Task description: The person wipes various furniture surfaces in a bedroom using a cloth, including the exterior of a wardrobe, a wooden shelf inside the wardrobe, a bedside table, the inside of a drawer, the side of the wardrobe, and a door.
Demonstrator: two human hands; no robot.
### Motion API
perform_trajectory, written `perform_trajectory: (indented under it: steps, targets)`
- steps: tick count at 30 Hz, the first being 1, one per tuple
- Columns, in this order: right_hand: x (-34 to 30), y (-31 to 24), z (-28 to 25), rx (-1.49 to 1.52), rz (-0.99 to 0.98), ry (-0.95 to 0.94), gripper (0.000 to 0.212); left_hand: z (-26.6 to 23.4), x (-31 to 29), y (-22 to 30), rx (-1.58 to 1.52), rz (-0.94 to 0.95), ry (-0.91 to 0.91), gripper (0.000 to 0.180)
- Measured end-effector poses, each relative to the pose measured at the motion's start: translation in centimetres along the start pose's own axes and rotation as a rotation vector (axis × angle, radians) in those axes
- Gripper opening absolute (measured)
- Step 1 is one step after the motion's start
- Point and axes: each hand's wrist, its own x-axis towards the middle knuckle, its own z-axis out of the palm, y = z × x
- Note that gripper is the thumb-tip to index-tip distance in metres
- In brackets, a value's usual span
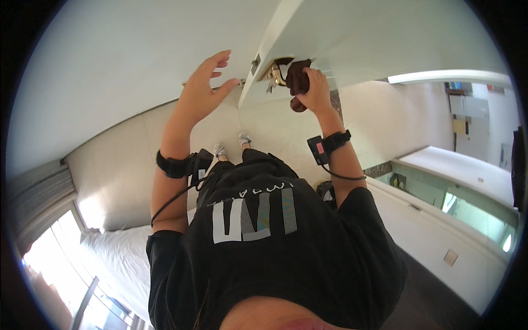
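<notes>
Right hand: fingers curled shut around a dark brown cloth, pressing it against the brass door handle on the edge of a white door. The cloth is bunched, with a fold hanging below the fist and another lobe lying over the handle; its full shape cannot be made out.

Left hand: fully open, fingers spread and slightly bent, holding nothing. It is raised just beside the door edge, thumb tip near the edge; whether it touches the door cannot be told.

Both wrists carry black strap-on units, left and right, each with a thin black cable trailing down toward the black T-shirt.

Step in hand, as judged: wiping the handle hardware, cloth in contact with the metal. The next move likely calls for working the cloth around the lever and lock plate with steady pressure, while the free hand braces the door so it does not swing.

Handle: shiny, yellowish metal, only partly visible behind the cloth; small keys or a latch piece seem to hang beside it, too small to be sure.

Surroundings: pale tiled floor below, two feet in light shoes, a white bed at lower left, bright window beside it, white table with glass front at right.
</notes>
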Motion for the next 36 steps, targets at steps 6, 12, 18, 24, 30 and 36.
perform_trajectory:
  steps: [6, 12, 18, 24, 30, 36]
  targets:
    - [-10.4, -1.4, -1.9, 0.123, 0.183, 0.123, 0.052, 6.2, -2.4, 0.6, -0.008, 0.217, -0.207, 0.06]
    - [-16.8, -2.0, -4.0, 0.13, 0.34, 0.19, 0.051, 10.1, -4.7, 2.0, -0.078, 0.168, -0.396, 0.055]
    - [-25.2, -2.4, -5.0, 0.566, 0.694, 0.358, 0.052, 14.4, -7.2, 3.3, -0.066, 0.254, -0.4, 0.036]
    - [-27.0, -6.7, -6.1, 1.03, 0.931, 0.691, 0.049, 17.2, -9.1, 5.9, -0.058, 0.353, -0.53, 0.037]
    - [-32.1, -5.2, -10.7, 1.356, 1.069, 1.041, 0.043, 20.6, -10.7, 6.6, 0.253, 0.564, -0.666, 0.053]
    - [-36.6, -7.2, -10.5, 0.943, 0.87, 0.778, 0.049, 23.0, -13.2, 8.6, 0.112, 0.583, -0.795, 0.064]
